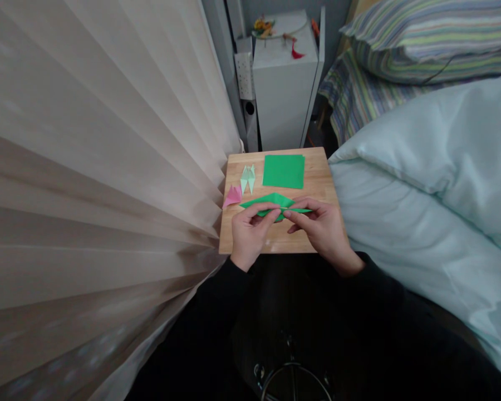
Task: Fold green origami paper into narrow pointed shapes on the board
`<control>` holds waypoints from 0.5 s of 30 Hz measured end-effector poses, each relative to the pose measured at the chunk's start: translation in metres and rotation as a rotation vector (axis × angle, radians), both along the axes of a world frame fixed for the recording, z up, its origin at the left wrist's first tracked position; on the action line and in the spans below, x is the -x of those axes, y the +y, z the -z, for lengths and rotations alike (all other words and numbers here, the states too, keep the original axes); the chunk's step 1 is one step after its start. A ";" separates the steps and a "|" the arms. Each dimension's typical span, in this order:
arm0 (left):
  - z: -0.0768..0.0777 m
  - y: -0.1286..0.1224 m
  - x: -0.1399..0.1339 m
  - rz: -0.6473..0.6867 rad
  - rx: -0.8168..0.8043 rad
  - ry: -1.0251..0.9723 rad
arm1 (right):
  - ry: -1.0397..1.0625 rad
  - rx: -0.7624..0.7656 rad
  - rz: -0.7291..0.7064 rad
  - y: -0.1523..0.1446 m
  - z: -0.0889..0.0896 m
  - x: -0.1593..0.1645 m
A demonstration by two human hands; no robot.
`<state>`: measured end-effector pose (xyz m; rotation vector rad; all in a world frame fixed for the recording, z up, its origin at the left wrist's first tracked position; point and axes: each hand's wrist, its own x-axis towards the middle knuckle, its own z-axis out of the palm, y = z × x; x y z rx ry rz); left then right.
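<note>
A partly folded sheet of green origami paper (275, 199) is held above the small wooden table between both hands. My left hand (251, 229) pinches it near the middle, thumb and forefinger closed on the folded edge. Just beside, my right hand (319, 223) pinches the same paper right of its middle, its fingers partly hiding the folds. Pointed ends stick out to the left and right. Behind it lies a stack of flat green paper squares (284, 171). To the left rest a pale green folded figure (247, 178) and a pink folded figure (233, 196).
The wooden table top (284, 244) stands between a pleated curtain (150, 139) on the left and a bed with a pale blue quilt (426, 161) on the right. Beyond it is a white cabinet (281, 94) with small ornaments on top.
</note>
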<state>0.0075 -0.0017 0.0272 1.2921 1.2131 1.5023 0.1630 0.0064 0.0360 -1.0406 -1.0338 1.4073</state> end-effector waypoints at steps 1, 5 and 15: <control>0.000 0.000 0.001 0.006 0.014 -0.012 | -0.006 0.001 0.000 0.000 0.000 0.000; 0.000 0.000 0.002 0.007 0.056 -0.023 | -0.022 0.016 -0.004 0.001 0.001 -0.001; -0.001 -0.001 0.001 0.023 0.108 -0.075 | 0.170 0.177 0.007 0.000 0.004 0.003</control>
